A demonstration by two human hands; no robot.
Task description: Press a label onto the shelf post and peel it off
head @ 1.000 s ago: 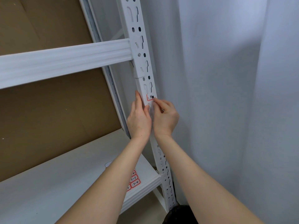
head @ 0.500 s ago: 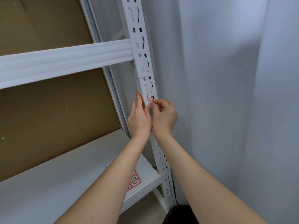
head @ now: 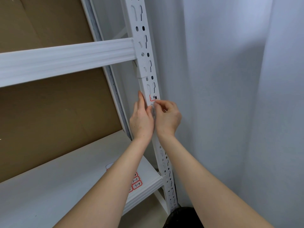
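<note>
A white slotted upright post (head: 144,51) of a metal shelf rack runs down the middle of the view. A small red-bordered label (head: 153,98) with handwriting is stuck on it. My left hand (head: 141,119) rests flat against the post's left side, fingers straight and pointing up. My right hand (head: 167,118) is just below the label with its fingers curled, pinching something small and pale at the post's face; what it pinches is too small to make out.
A white crossbeam (head: 65,60) joins the post on the left. Below is a white shelf board (head: 49,186) with a sheet of red-bordered labels (head: 136,182). Brown cardboard (head: 49,116) backs the rack. A grey-white curtain (head: 230,96) hangs on the right.
My right hand's fingers have curled in more tightly below the label. My left hand has stayed flat against the post.
</note>
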